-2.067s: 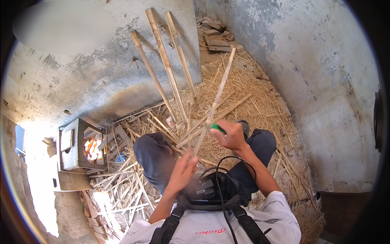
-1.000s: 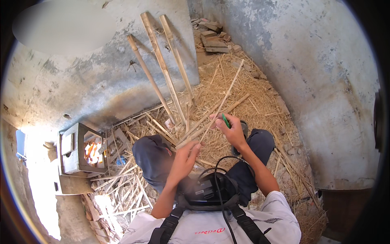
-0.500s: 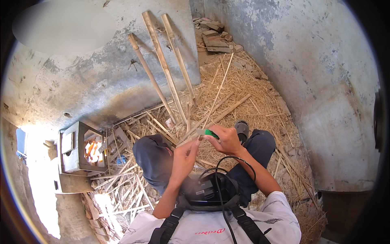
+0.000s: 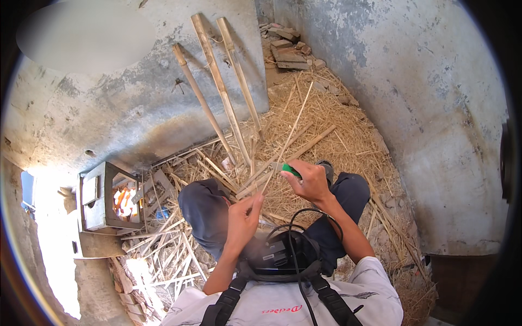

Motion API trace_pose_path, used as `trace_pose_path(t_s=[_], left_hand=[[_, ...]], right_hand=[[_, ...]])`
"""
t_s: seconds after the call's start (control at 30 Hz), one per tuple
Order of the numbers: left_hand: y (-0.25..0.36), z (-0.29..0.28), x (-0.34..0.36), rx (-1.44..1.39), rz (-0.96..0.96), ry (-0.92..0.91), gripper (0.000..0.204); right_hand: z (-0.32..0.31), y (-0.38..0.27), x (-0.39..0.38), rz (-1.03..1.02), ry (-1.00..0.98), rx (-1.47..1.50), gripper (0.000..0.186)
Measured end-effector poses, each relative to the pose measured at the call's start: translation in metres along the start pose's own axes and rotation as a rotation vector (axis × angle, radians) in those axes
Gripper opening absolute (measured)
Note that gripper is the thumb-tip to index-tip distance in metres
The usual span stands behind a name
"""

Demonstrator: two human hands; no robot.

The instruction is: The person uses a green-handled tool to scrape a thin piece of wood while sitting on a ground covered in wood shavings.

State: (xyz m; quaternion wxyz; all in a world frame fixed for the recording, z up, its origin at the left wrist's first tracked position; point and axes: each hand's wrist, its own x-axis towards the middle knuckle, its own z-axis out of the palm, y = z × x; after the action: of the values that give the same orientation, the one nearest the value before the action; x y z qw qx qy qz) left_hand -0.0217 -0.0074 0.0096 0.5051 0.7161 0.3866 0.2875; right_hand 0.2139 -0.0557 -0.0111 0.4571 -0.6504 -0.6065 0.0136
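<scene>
A: Where is the work now?

B: At the thin bamboo strip (image 4: 297,120), slanting from the frame's centre toward the upper middle. The left hand (image 4: 242,220) pinches its lower end between thumb and fingers. The right hand (image 4: 309,182) grips a green-handled knife (image 4: 292,171), its blade against the strip or just beside it; I can't tell which.

A: What looks done?

B: That strip is slender along its length, so its shaping seems well advanced. The loose pale strips (image 4: 190,252) at lower left look already split, though whether they're finished pieces or waste is unclear.

A: And what's left?

B: 3 bamboo poles (image 4: 222,89) lean against the wall (image 4: 125,108) in the upper middle, and 2 thicker bamboo lengths (image 4: 312,144) lie on straw (image 4: 348,152) near the centre. All look far wider than the strip, so probably not yet thinned.
</scene>
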Motion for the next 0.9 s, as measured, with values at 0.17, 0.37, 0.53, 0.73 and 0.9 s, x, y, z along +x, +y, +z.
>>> trace_pose_path(t_s=[0.17,0.37,0.53,0.73,0.9], left_hand=[[-0.009,-0.011,-0.022,-0.005,-0.034,-0.038,0.027],[-0.006,-0.018,-0.040,-0.049,-0.074,-0.047,0.027],[-0.018,-0.010,-0.024,-0.193,-0.155,-0.008,0.032],[-0.015,-0.002,-0.011,-0.195,-0.166,-0.010,0.034],[-0.013,0.008,-0.005,-0.191,-0.025,0.032,0.035]], right_hand=[[-0.024,0.022,0.016,0.288,0.069,-0.062,0.028],[-0.033,0.029,0.015,0.313,0.271,0.032,0.033],[-0.002,0.012,-0.008,0.077,0.063,0.090,0.029],[0.014,-0.005,-0.015,-0.162,-0.069,0.110,0.028],[0.014,-0.004,-0.016,-0.221,-0.083,0.087,0.028]])
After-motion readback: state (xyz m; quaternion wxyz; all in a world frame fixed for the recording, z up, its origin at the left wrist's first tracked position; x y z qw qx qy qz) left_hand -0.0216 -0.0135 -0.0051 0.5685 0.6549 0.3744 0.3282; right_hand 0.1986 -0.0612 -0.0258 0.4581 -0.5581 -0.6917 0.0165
